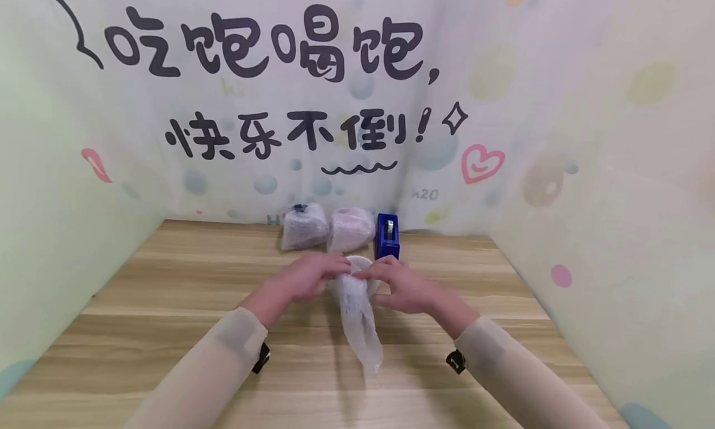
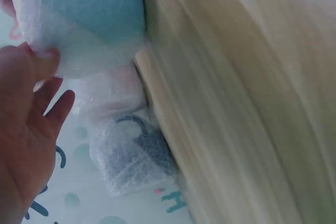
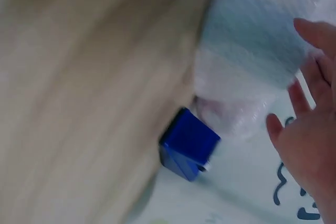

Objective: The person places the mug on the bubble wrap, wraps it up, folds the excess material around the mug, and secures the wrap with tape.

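A pale blue, cup-shaped thing wrapped in bubble wrap (image 1: 356, 302) stands on the table between both hands, its round whitish rim at the top. A loose tail of the wrap hangs down its near side. My left hand (image 1: 313, 275) pinches the wrap near the rim; in the left wrist view, the thumb (image 2: 44, 64) lies against it. From the other side my right hand (image 1: 403, 285) touches the wrap at the top with an extended forefinger. In the right wrist view, its other fingers (image 3: 298, 100) are spread loosely. What lies inside the wrap is blurred.
Behind it, by the wall, stand two more bubble-wrapped things, one with a dark patch (image 1: 304, 227) and one pinkish (image 1: 350, 229). Right of them is a blue tape dispenser (image 1: 387, 246). The wood-grain table (image 1: 184, 305) meets printed cloth walls (image 1: 530, 137) at the back and sides.
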A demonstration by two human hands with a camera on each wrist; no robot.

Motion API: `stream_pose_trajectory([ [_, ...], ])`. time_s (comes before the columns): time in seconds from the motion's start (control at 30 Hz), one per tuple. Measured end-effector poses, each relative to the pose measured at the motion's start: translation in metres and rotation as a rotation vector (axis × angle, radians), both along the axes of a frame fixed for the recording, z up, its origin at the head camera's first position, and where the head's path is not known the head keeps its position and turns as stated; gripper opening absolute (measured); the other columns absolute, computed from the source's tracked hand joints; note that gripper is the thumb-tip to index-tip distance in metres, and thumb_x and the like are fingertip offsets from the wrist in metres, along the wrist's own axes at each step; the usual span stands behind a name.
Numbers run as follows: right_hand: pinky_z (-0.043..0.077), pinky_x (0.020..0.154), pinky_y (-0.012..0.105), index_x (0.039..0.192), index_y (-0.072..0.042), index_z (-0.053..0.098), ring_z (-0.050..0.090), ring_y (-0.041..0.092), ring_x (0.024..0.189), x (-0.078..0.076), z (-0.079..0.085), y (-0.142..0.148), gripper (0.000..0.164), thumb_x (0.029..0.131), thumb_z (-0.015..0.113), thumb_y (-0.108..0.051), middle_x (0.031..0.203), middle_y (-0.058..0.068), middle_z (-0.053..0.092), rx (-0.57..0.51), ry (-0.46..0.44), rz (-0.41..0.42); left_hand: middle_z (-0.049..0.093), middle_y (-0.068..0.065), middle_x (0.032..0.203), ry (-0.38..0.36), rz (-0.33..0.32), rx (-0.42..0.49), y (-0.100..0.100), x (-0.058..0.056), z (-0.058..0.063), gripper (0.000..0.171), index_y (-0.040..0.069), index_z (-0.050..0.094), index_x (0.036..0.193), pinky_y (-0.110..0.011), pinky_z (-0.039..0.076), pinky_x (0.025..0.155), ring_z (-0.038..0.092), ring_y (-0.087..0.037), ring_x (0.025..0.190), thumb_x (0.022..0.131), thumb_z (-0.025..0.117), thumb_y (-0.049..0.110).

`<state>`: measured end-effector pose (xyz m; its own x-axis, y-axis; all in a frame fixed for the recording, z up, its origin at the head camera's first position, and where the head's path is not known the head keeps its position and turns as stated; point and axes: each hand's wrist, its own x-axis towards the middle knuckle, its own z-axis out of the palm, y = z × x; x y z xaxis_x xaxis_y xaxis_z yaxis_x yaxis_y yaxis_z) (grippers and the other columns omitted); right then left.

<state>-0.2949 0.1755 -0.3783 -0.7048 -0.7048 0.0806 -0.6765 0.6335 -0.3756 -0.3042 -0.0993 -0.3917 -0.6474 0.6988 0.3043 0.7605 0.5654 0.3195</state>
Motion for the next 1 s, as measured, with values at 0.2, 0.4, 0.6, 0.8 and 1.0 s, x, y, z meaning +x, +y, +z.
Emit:
stream_pose_trajectory([
  [0.2,0.053,0.103,0.045,0.147,-0.013,0.068,0.059,0.025,0.120,0.009,-0.028,-0.009,0.053,0.096,0.084,-0.018,0.137,0.005,0.076,-0.103,0.207,-0.046,0.058,-0.013,0.163,-0.182,0.106,0.018,0.012,0.005,-0.002,0.057,0.011,0.069,0.148,-0.064,0.035,0.131,0.041,-0.043,0.161,0.107,0.064,0.049],
  [0.4,0.053,0.107,0.050,0.150,-0.009,0.056,0.057,0.030,0.129,0.033,-0.031,-0.003,0.082,0.081,0.098,-0.024,0.144,0.013,0.063,-0.060,0.594,0.145,0.063,-0.011,0.159,-0.153,0.142,0.005,0.024,0.003,-0.003,0.052,0.011,0.075,0.139,-0.058,0.041,0.129,0.046,-0.042,0.158,0.102,0.075,0.047],
  [0.6,0.050,0.105,0.045,0.117,-0.025,0.074,0.065,0.020,0.122,0.050,-0.027,-0.003,0.052,0.074,0.100,-0.031,0.128,-0.006,0.074,-0.097,0.812,0.352,0.066,-0.010,0.156,-0.146,0.168,0.013,0.024,0.001,0.000,0.053,0.009,0.077,0.136,-0.055,0.042,0.129,0.049,-0.039,0.157,0.100,0.079,0.048],
  [0.8,0.059,0.081,0.038,0.090,-0.011,0.078,0.074,0.021,0.089,0.037,-0.036,-0.008,0.026,0.074,0.097,-0.007,0.093,0.002,0.081,-0.397,0.744,0.106,0.062,-0.013,0.159,-0.174,0.118,0.039,0.019,0.003,-0.005,0.053,0.009,0.074,0.140,-0.065,0.035,0.130,0.043,-0.045,0.160,0.103,0.074,0.046],
  [1.0,0.061,0.089,0.045,0.098,-0.012,0.081,0.071,0.026,0.098,0.015,-0.024,-0.017,0.013,0.090,0.090,-0.017,0.105,0.007,0.081,-0.381,0.493,-0.083,0.056,-0.012,0.165,-0.154,0.075,0.075,0.007,0.003,-0.014,0.050,0.005,0.068,0.148,-0.063,0.039,0.129,0.040,-0.042,0.162,0.105,0.058,0.029],
])
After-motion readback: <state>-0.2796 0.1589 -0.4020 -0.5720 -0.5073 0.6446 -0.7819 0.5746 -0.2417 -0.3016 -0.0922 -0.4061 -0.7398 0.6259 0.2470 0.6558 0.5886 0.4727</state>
